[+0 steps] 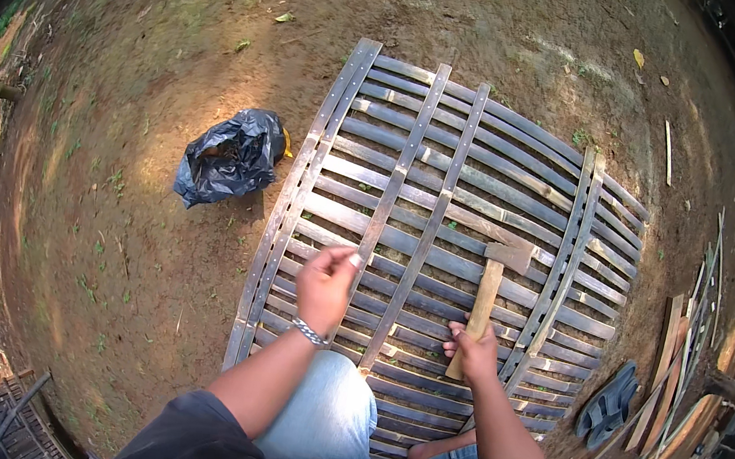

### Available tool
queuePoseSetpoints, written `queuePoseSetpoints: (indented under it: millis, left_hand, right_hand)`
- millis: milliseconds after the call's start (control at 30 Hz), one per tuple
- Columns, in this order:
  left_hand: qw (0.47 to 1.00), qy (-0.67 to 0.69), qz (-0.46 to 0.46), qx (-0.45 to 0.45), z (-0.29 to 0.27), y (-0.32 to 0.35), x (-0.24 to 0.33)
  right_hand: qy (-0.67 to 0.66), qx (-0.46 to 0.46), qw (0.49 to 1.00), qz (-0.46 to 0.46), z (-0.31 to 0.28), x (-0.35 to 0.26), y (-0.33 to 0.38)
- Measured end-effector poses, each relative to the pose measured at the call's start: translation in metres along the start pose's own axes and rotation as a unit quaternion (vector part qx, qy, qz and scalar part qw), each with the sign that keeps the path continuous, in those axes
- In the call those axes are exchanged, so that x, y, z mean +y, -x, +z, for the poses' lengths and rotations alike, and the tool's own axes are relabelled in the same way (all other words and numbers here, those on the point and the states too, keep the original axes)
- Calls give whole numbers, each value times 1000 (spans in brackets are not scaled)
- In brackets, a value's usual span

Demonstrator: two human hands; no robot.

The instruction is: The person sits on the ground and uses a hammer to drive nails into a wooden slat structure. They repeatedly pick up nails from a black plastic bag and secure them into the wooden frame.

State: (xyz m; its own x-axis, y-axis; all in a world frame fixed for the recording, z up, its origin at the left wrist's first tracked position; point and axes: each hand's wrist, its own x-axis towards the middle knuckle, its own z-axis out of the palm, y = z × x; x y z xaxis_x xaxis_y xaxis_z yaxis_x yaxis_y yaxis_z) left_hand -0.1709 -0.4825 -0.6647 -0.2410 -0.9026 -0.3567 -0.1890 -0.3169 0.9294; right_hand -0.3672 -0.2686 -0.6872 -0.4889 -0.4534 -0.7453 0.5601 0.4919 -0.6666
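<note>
My right hand (474, 345) is wrapped round the wooden handle of a small axe (489, 290). The axe's brown, rusty-looking head points away from me, above the slats. Over the left part of a bamboo slat panel (405, 225), my left hand (325, 287) is closed, thumb and fingertips pinched together beside a crosswise strip (399, 174). Whatever the pinch may hold is too small to make out. Small dots like nail heads run along the panel's left edge strip (308, 172). I sit or kneel on the panel's near side, a jeans-covered knee over it.
A black plastic bag (231, 158), its mouth open, stands on the bare dirt left of the panel. To the right lie dark sandals (608, 404), wooden planks (660, 375) and thin bamboo strips (705, 289). A lone stick (668, 153) rests on the ground farther off.
</note>
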Motion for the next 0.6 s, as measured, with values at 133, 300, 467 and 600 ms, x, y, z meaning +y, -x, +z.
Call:
queuePoseSetpoints:
  millis: [133,300,467,600]
  left_hand:
    - [965,-22,-183,-188,47,55,-27]
    - [930,84,-240,-266,48,37,-23]
    - [911,132,-315,-233,35,40,-33]
    - [893,167,-345,-235,36,48,-41]
  right_hand:
    - [-49,-29,998,-36,43,-5,21]
    - [-86,-31,991,-98,82,-9,32]
    - [-52,-27,995,-85,75,-14,35]
    - [-4,-12,998,-60,71,-17,37]
